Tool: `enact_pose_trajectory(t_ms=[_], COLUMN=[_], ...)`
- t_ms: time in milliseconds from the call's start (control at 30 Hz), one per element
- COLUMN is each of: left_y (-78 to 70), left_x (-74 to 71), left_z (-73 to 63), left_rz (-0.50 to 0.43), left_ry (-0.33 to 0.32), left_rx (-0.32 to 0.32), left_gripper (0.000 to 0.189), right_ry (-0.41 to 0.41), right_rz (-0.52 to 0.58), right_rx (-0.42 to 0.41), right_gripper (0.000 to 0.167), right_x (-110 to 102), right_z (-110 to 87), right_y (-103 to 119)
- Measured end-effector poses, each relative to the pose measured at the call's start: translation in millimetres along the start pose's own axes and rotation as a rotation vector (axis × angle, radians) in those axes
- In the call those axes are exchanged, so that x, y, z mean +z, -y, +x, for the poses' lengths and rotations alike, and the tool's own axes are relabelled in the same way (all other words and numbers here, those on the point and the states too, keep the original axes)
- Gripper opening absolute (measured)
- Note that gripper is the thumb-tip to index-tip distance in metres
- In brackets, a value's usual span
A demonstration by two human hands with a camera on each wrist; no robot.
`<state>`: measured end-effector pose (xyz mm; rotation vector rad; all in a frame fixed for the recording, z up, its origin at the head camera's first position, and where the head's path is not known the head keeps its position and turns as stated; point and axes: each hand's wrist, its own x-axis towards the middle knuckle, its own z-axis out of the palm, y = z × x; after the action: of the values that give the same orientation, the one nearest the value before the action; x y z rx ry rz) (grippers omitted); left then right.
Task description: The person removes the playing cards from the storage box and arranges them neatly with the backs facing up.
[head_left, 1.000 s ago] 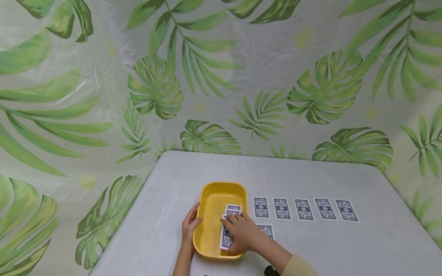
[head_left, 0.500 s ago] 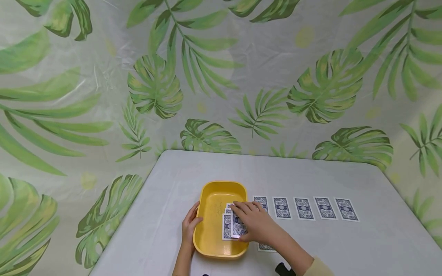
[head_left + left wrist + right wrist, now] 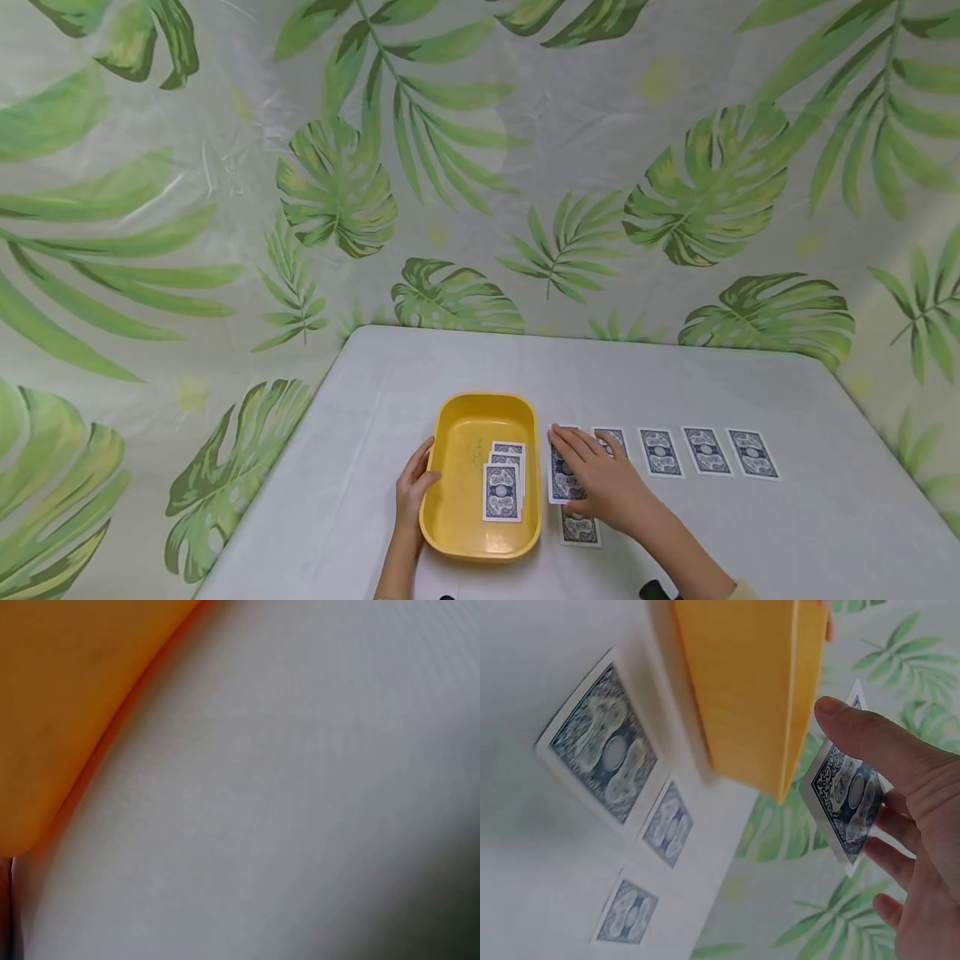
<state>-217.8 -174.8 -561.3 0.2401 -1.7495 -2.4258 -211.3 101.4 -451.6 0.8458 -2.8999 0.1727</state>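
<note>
My left hand (image 3: pixel 414 492) grips the left rim of a yellow plastic tray (image 3: pixel 442 533), thumb over the edge and fingers along the outside. Inside, on the right, several blue-backed playing cards (image 3: pixel 501 493) lie face down and overlap. Just right of the tray my right hand (image 3: pixel 611 492) holds a face-down playing card (image 3: pixel 844 791) between thumb and fingertips, above the table. Below that card, partly covered by it, another card (image 3: pixel 580 531) lies on the table. The left wrist view shows only the tray's orange-looking side (image 3: pixel 82 682) and white cloth; the left fingers are mostly hidden there.
A row of face-down cards runs to the right across the white table (image 3: pixel 780 533), including cards (image 3: pixel 661 454), (image 3: pixel 706 452) and a last card (image 3: pixel 753 455). My right hand partly covers the row's left end. A leaf-print sheet (image 3: pixel 465 208) hangs behind the table.
My right hand has lifted a card from the tray and carried it rightward over the rim to above the table. The left hand and tray have stayed in place.
</note>
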Motion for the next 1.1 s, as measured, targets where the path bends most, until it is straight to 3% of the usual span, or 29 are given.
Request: enact_pose_trajectory(t_ms=[400,733,1100], left_y=[0.1,0.0,0.0], left_x=[0.2,-0.1,0.3], left_z=[-0.2,-0.2,0.2], left_rz=[0.008,0.006,0.005], left_ry=[-0.015,-0.006,0.000], left_rx=[0.001,-0.003,-0.001], left_gripper=[0.055,0.055,0.054], right_ry=[-0.019,0.023,0.192], right_rz=[-0.040,-0.037,0.071], right_rx=[0.023,0.014,0.063], right_gripper=[0.097,0.096,0.095], right_x=[16.3,36.3,46.4], right_z=[-19.6,-36.6,-41.6], right_y=[-30.2,-52.0,-61.0])
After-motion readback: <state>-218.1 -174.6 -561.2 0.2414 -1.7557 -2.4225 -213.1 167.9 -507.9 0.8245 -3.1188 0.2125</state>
